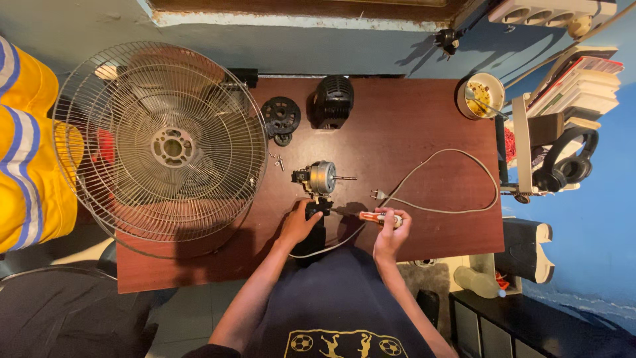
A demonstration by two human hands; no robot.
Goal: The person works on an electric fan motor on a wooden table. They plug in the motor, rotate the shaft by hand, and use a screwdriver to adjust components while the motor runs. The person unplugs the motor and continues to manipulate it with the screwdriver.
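A small silver fan motor (321, 177) with its shaft pointing right sits on a black stand neck (315, 211) near the front middle of the brown table (411, 126). My left hand (297, 225) grips that black neck just below the motor. My right hand (391, 232) holds a screwdriver with an orange and white handle (376, 217), its tip pointing left toward the neck. A grey power cord (457, 179) loops across the table's right side, its plug (377, 195) lying just above the screwdriver.
A wire fan grille (162, 146) covers the table's left part. Behind the motor lie a black motor cover (333, 99), a black round part (281, 116) and small screws (277, 160). A bowl (482, 95) sits at the back right; headphones (573, 162) hang on a rack.
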